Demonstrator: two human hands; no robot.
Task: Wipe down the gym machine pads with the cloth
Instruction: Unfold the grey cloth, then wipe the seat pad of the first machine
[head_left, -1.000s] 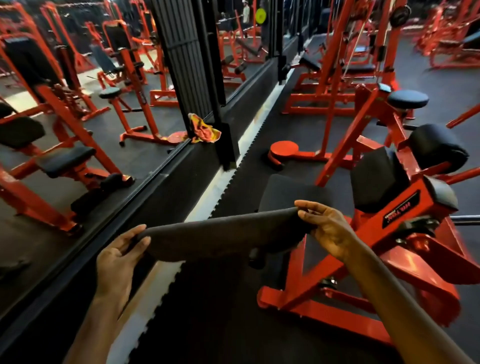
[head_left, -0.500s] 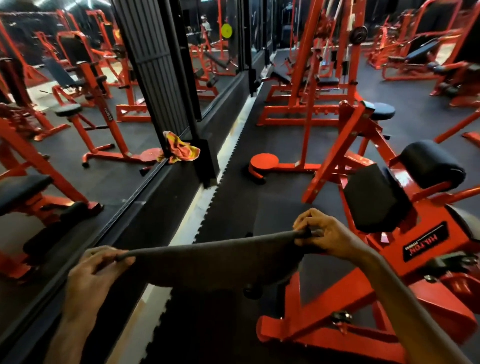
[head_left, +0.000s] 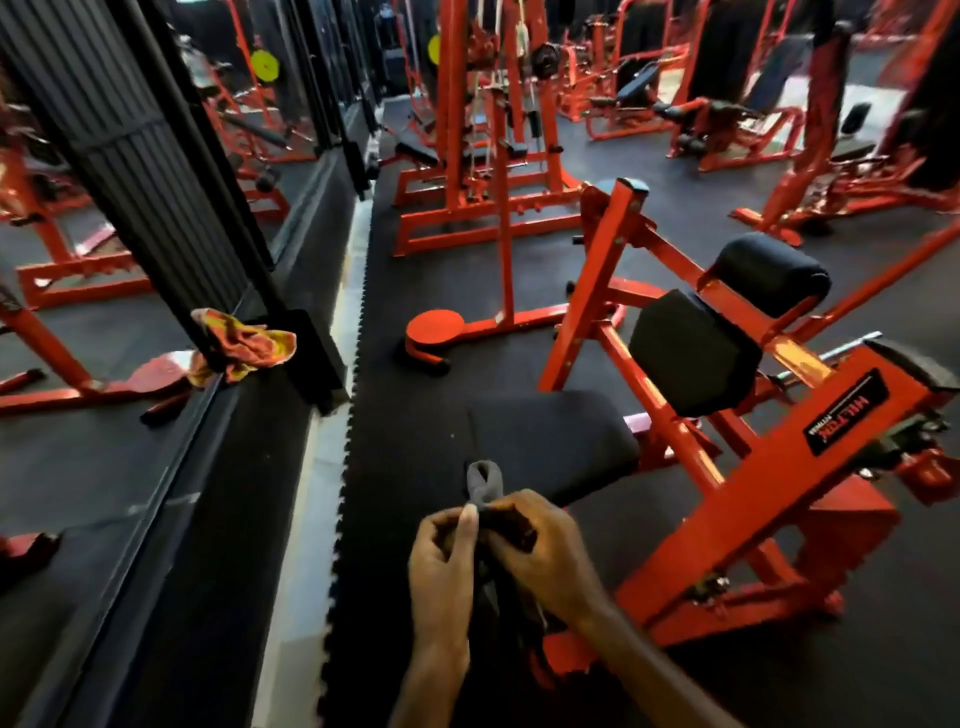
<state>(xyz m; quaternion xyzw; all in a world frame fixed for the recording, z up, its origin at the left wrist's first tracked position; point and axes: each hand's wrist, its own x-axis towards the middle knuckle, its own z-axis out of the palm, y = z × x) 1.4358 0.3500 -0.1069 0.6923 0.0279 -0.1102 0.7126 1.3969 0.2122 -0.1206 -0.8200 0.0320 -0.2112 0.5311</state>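
A dark grey cloth (head_left: 484, 486) is folded double between my hands, a loop of it sticking up above my fingers and the rest hanging down between my wrists. My left hand (head_left: 444, 566) pinches it from the left and my right hand (head_left: 545, 553) grips it from the right, the two hands close together. Just beyond them lies the flat black seat pad (head_left: 550, 441) of an orange machine (head_left: 769, 478). That machine also carries a black block pad (head_left: 693, 353) and a black roller pad (head_left: 769, 273) further right.
A mirrored wall with a black ledge (head_left: 218, 467) runs along the left; an orange-yellow rag (head_left: 241, 345) lies on it. Black rubber floor (head_left: 415, 415) stretches ahead. Several more orange machines stand behind, with a round orange footplate (head_left: 434, 327) on the floor.
My hands came together from wide apart, folding the stretched cloth in two. The view tilted and moved closer over the seat pad.
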